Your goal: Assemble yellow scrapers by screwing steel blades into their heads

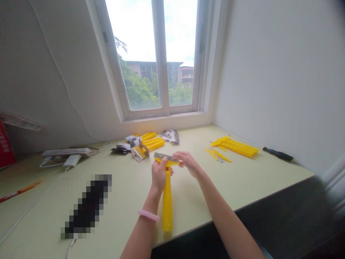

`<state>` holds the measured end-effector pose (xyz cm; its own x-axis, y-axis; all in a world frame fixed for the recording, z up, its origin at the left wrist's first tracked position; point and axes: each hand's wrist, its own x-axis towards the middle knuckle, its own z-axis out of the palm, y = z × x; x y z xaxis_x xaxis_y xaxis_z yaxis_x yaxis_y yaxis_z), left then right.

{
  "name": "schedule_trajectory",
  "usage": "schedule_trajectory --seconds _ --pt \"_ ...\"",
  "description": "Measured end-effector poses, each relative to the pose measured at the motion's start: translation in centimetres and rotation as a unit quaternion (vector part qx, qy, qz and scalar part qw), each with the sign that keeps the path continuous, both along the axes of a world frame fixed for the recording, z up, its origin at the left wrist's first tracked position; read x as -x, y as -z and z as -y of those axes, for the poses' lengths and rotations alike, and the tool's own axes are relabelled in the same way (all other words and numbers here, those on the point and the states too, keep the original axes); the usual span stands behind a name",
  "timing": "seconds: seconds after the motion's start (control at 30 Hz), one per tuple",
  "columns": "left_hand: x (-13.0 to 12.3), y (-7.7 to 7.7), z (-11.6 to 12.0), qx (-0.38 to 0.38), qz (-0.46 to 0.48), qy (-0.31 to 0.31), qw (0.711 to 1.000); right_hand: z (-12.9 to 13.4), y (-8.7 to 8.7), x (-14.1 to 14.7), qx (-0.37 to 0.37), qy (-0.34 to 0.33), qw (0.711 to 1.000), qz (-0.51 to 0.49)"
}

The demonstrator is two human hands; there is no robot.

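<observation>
A yellow scraper with a long handle stands in front of me, its head up and its handle pointing towards the table's front edge. My left hand is closed around the left side of the head, with the thumb pressed on the metal blade. At the right end of the head, my right hand has its fingers bent and closed on the corner of the blade and head. Part of the head is hidden behind the fingers.
Behind lie several yellow scrapers, black packets and a plastic wrapper. To the right are more yellow handles, loose yellow strips and a black-handled screwdriver. A power strip and a blurred dark object lie left.
</observation>
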<state>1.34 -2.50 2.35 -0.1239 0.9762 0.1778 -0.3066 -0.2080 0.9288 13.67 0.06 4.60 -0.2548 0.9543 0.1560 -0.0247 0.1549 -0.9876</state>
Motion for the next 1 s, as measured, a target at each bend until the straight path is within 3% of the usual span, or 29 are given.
schedule_trajectory --seconds 0.27,0.57,1.0 --pt "-0.5 0.6 -0.2 0.031 -0.032 0.081 0.996 0.1 -0.1 -0.4 -0.031 0.013 0.999 0.03" --pt "-1.6 1.7 0.3 0.051 -0.052 0.146 0.987 -0.2 -0.5 -1.3 -0.013 -0.085 0.992 0.091" --pt "-2.0 1.4 0.5 0.075 -0.079 0.146 0.983 -0.9 0.9 -1.6 0.025 -0.124 0.989 0.082"
